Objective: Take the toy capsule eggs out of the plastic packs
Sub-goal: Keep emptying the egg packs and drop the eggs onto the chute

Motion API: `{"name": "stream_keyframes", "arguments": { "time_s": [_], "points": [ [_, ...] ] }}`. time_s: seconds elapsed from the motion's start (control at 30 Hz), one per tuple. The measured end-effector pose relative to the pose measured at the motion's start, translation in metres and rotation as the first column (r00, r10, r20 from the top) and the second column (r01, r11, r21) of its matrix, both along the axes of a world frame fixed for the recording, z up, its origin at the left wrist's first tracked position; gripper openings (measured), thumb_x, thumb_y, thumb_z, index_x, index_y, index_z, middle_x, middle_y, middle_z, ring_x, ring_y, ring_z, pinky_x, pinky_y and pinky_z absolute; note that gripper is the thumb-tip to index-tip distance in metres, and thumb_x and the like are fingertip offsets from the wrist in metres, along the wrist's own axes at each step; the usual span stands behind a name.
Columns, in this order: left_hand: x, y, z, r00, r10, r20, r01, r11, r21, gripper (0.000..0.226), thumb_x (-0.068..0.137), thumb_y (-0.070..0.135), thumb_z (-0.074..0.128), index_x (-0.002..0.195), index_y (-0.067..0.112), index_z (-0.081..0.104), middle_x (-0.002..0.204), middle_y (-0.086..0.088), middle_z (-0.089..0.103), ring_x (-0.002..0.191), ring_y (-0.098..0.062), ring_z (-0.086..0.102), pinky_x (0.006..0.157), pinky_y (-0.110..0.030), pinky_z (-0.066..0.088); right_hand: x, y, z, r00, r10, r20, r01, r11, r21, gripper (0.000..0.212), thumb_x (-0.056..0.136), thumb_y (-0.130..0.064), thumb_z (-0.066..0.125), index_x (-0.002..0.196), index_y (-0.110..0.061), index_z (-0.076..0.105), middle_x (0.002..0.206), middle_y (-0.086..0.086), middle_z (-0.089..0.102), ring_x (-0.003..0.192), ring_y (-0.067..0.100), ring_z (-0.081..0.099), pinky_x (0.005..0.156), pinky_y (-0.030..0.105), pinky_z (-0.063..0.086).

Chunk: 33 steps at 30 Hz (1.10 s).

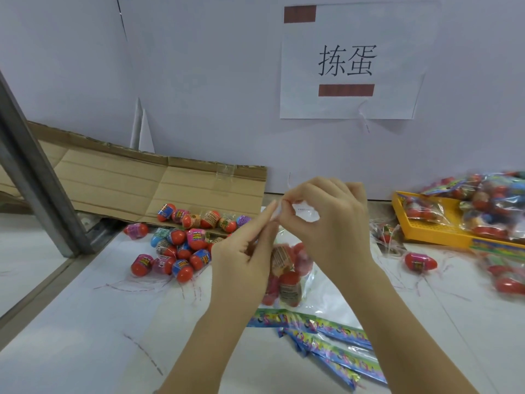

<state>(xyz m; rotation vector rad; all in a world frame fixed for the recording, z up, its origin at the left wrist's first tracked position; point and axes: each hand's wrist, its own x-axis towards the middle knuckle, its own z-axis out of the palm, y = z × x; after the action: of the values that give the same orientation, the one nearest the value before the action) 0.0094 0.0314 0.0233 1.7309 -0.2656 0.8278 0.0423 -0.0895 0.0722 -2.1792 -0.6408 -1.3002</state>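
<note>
Plastic pack [287,268] sits below left hand [244,251] and right hand [326,223], apparently pinched.

On my feed a pale grey wall [213,81] fills the view ahead, evenly lit. On it is a white paper sign [301,66] printed 拣蛋, with two brown-red bars. A flattened cardboard sheet [113,183] leans at the wall's foot. A grey metal post [34,172] slants across the left, above the white tabletop [71,336].

Loose eggs [173,251] lie left of the pack [287,268]; tray [426,234] right.
</note>
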Motion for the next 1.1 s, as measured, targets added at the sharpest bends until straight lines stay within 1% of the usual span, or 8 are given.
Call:
{"name": "stream_keyframes", "arguments": {
  "time_s": [0.17,0.27,0.47,0.57,0.67,0.83,1.0,1.1],
  "points": [
    [0.000,0.009,0.009,0.988,-0.128,-0.083,0.098,0.948,-0.303,0.025,0.085,0.026,0.061,0.107,0.033,0.068,0.097,0.015,0.075,0.091,-0.009,0.072,0.078,-0.022,0.058,0.011,-0.025,0.009,0.950,0.155,-0.270,-0.039,0.920,0.390,0.012,0.082,-0.013,0.069,0.072,-0.020,0.068,0.069,-0.007,0.066,0.059,0.006,0.057,0.066,0.029,0.048],
    [0.005,0.019,0.010,0.987,-0.138,-0.080,0.090,0.896,-0.434,0.025,0.087,0.016,0.061,0.108,0.028,0.068,0.095,0.012,0.076,0.095,-0.007,0.071,0.073,-0.016,0.057,0.021,-0.052,0.015,0.870,0.293,-0.396,-0.027,0.831,0.556,0.020,0.083,-0.015,0.070,0.070,-0.030,0.066,0.057,-0.019,0.063,0.051,-0.004,0.051,0.051,0.008,0.039],
    [0.015,0.037,0.005,0.985,-0.094,-0.143,0.017,0.886,-0.464,0.029,0.092,0.007,0.060,0.109,0.029,0.066,0.099,0.013,0.075,0.096,-0.005,0.071,0.074,-0.014,0.055,0.040,-0.076,-0.004,0.796,0.275,-0.539,0.112,0.808,0.578,0.017,0.081,-0.016,0.069,0.068,-0.026,0.068,0.049,-0.015,0.059,0.043,-0.003,0.045,0.043,0.008,0.035],
    [0.019,0.045,-0.001,0.983,-0.021,-0.183,-0.057,0.911,-0.409,0.029,0.094,0.006,0.059,0.111,0.030,0.066,0.103,0.008,0.075,0.098,-0.006,0.070,0.084,-0.019,0.056,0.046,-0.080,-0.022,0.750,0.187,-0.635,0.195,0.855,0.481,0.010,0.082,-0.015,0.068,0.072,-0.016,0.071,0.056,-0.007,0.059,0.048,0.004,0.046,0.046,0.016,0.036],
    [0.024,0.052,-0.008,0.971,0.023,-0.239,-0.108,0.931,-0.350,0.030,0.095,0.009,0.060,0.120,0.023,0.065,0.109,0.001,0.074,0.100,-0.005,0.069,0.089,-0.021,0.055,0.049,-0.086,-0.034,0.588,-0.074,-0.806,0.207,0.976,0.061,0.012,0.084,-0.017,0.066,0.076,-0.011,0.073,0.070,0.002,0.068,0.064,0.019,0.060,0.060,0.031,0.049],
    [0.026,0.049,-0.012,0.960,0.024,-0.279,-0.119,0.937,-0.329,0.031,0.094,0.010,0.060,0.124,0.019,0.064,0.113,-0.002,0.072,0.100,-0.002,0.068,0.078,-0.010,0.053,0.043,-0.092,-0.018,0.297,-0.443,-0.846,-0.029,0.881,-0.472,0.027,0.091,-0.009,0.057,0.113,-0.018,0.070,0.109,0.002,0.068,0.085,0.017,0.058,0.080,0.029,0.049],
    [0.022,0.045,-0.007,0.962,-0.040,-0.269,-0.066,0.926,-0.371,0.032,0.094,0.009,0.060,0.125,0.018,0.063,0.104,0.006,0.074,0.096,-0.002,0.070,0.069,-0.011,0.054,0.029,-0.103,0.003,0.099,-0.506,-0.857,-0.069,0.856,-0.513,0.022,0.093,-0.015,0.056,0.113,-0.011,0.064,0.080,-0.002,0.073,0.052,0.012,0.052,0.046,0.022,0.042],
    [0.020,0.042,-0.003,0.966,-0.088,-0.243,-0.027,0.901,-0.433,0.031,0.093,0.008,0.060,0.120,0.022,0.064,0.098,0.010,0.075,0.094,-0.005,0.071,0.069,-0.013,0.054,0.024,-0.109,0.013,0.142,-0.233,-0.962,-0.092,0.965,-0.247,0.018,0.094,-0.032,0.059,0.104,-0.021,0.068,0.075,-0.008,0.074,0.045,0.009,0.051,0.042,0.021,0.042]
  ]
}}
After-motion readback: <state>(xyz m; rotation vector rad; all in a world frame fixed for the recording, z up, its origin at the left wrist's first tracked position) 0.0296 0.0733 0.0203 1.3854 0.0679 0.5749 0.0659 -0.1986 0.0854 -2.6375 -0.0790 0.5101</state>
